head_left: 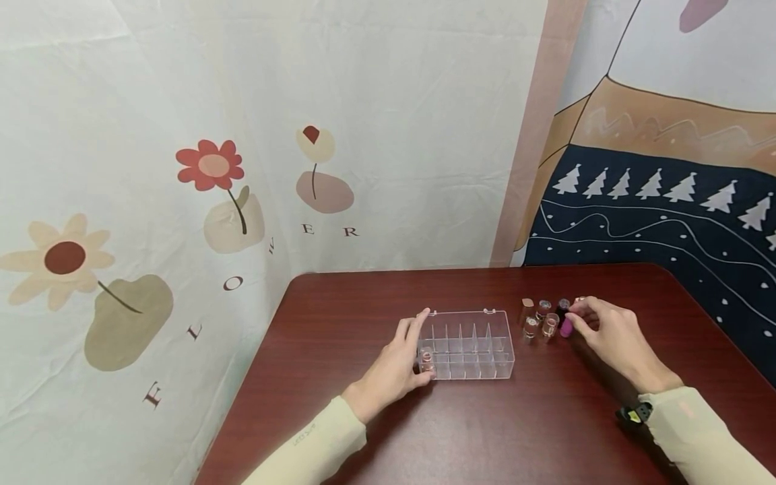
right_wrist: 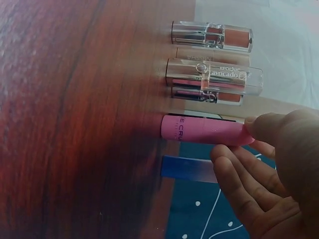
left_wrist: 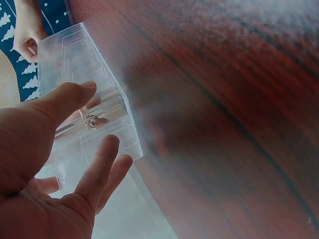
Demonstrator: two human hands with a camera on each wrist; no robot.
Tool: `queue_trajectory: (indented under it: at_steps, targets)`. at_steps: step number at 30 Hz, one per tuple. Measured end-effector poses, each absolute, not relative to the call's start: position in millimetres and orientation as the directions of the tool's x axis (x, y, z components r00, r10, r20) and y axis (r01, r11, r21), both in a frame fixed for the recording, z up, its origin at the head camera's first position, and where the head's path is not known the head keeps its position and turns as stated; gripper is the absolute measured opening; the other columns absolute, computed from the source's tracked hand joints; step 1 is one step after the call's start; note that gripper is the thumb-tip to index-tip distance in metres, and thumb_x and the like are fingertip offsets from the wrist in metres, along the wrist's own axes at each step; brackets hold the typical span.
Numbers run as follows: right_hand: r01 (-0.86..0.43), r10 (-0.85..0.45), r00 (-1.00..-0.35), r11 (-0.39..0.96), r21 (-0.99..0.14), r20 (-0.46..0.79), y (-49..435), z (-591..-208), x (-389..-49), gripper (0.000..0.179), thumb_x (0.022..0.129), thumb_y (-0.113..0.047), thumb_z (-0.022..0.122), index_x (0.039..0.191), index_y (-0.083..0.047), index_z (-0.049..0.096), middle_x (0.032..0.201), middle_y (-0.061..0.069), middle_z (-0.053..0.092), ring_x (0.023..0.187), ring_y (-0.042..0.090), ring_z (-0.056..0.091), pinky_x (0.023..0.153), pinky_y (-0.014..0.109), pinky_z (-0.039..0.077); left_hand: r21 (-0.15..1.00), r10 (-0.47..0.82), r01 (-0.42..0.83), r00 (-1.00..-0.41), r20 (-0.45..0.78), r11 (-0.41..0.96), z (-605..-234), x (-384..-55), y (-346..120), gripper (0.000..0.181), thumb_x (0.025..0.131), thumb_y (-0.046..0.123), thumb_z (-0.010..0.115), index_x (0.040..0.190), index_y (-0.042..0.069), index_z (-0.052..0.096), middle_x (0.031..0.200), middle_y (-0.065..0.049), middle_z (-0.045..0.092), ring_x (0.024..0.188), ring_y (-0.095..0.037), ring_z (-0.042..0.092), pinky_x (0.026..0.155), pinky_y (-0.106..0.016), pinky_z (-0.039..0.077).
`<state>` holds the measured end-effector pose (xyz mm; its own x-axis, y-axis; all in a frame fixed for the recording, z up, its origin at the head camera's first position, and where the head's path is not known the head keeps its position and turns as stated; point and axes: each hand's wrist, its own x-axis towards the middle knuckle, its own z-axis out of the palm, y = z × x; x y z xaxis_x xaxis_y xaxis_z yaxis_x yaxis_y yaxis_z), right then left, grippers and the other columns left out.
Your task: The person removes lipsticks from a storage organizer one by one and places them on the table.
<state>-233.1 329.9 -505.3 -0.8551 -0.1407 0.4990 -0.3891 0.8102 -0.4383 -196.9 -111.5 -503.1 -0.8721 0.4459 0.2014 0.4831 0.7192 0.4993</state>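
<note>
A clear divided storage box point(head_left: 473, 369) sits on the table, its lid raised at the back. My left hand point(head_left: 394, 360) grips its left end, thumb at the front and fingers toward the back. One clear-capped lipstick point(head_left: 427, 360) stands in the front left compartment, also visible between thumb and fingers in the left wrist view. To the right, my right hand point(head_left: 615, 340) pinches the top of a pink lipstick tube point(right_wrist: 207, 130) between thumb and fingertips. The tube is upright, its base close to the tabletop. Beside it a blue lipstick tube point(right_wrist: 187, 168) stands partly hidden by the fingers.
Several other lipsticks stand just left of my right hand, among them a clear-capped one point(head_left: 530, 328), another clear-capped one point(head_left: 550, 326) and a brown tube point(head_left: 527, 310). Dark red wooden table point(head_left: 485, 431) lies beneath. Printed cloth point(head_left: 394, 135) hangs behind its far edge.
</note>
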Motion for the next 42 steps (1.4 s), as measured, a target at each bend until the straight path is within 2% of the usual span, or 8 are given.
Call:
queue_trajectory:
  at_steps: [5,11,15,21,29,33,38,42]
  targets:
    - [-0.400,-0.135,-0.845,0.803,-0.443,0.518,330.8,-505.7,-232.9,0.021,0.097,-0.004,0.092,0.115,-0.002,0.080,0.104,0.018,0.085,0.086,0.036,0.084,0.079,-0.005,0.046,0.482,0.455,0.497,-0.865,0.212,0.721,-501.8,-197.2,-110.9,0.124,0.094,0.014,0.101,0.186,0.013,0.018,0.166,-0.022,0.049,0.069,-0.004,0.051,0.079,-0.023,0.062]
    - [-0.399,-0.124,-0.842,0.798,-0.452,0.525,331.4,-506.0,-231.1,0.021,0.099,-0.006,0.091,0.117,-0.003,0.080,0.106,0.019,0.085,0.087,0.037,0.085,0.083,-0.010,0.037,0.489,0.458,0.496,-0.865,0.204,0.718,-500.8,-197.1,-110.6,0.124,0.094,0.013,0.100,0.186,0.014,0.017,0.167,-0.021,0.048,0.068,-0.003,0.051,0.077,-0.022,0.061]
    - [-0.384,-0.100,-0.845,0.798,-0.465,0.526,331.7,-503.5,-229.4,0.021,0.102,-0.010,0.089,0.120,-0.005,0.081,0.110,0.020,0.085,0.089,0.037,0.083,0.082,-0.007,0.039,0.480,0.461,0.500,-0.863,0.206,0.721,-500.8,-197.3,-110.1,0.124,0.094,0.014,0.100,0.186,0.013,0.017,0.167,-0.022,0.048,0.068,-0.003,0.052,0.078,-0.022,0.062]
    - [-0.365,-0.065,-0.829,0.815,-0.449,0.556,325.9,-497.4,-225.0,0.017,0.106,-0.015,0.086,0.122,-0.012,0.084,0.114,0.014,0.083,0.097,0.031,0.073,0.082,0.013,0.044,0.468,0.461,0.509,-0.859,0.222,0.723,-500.8,-196.6,-109.2,0.124,0.093,0.015,0.101,0.186,0.012,0.019,0.166,-0.022,0.049,0.070,-0.004,0.053,0.080,-0.025,0.064]
    - [-0.447,-0.092,-0.747,0.803,-0.395,0.658,304.0,-492.9,-221.4,0.028,0.096,-0.008,0.093,0.123,-0.010,0.084,0.114,0.013,0.081,0.097,0.031,0.072,0.086,0.007,0.044,0.478,0.459,0.509,-0.859,0.228,0.715,-500.7,-195.8,-109.3,0.123,0.092,0.014,0.102,0.185,0.011,0.021,0.164,-0.023,0.051,0.071,-0.004,0.053,0.080,-0.025,0.063]
    - [-0.503,-0.139,-0.707,0.788,-0.354,0.694,289.4,-489.2,-220.3,0.033,0.091,-0.002,0.095,0.122,-0.010,0.085,0.111,0.009,0.081,0.092,0.024,0.069,0.084,0.005,0.046,0.499,0.456,0.498,-0.864,0.215,0.709,-500.8,-197.1,-111.2,0.123,0.092,0.012,0.102,0.185,0.012,0.021,0.163,-0.026,0.051,0.073,-0.004,0.055,0.078,-0.024,0.062]
    - [-0.571,-0.204,-0.671,0.756,-0.321,0.713,270.5,-485.2,-218.8,0.034,0.090,0.001,0.094,0.121,-0.009,0.085,0.110,0.006,0.081,0.085,0.017,0.063,0.075,0.013,0.047,0.511,0.458,0.487,-0.868,0.193,0.708,-499.6,-198.3,-113.7,0.125,0.092,0.012,0.102,0.186,0.014,0.020,0.163,-0.026,0.051,0.076,-0.007,0.059,0.081,-0.025,0.063]
    - [-0.605,-0.239,-0.661,0.731,-0.316,0.712,256.0,-484.7,-216.7,0.036,0.090,0.001,0.095,0.124,-0.009,0.086,0.115,0.005,0.082,0.089,0.017,0.067,0.078,0.017,0.053,0.514,0.462,0.485,-0.868,0.183,0.708,-499.1,-198.6,-115.1,0.126,0.092,0.012,0.102,0.186,0.016,0.019,0.163,-0.024,0.052,0.082,-0.010,0.062,0.085,-0.027,0.065]
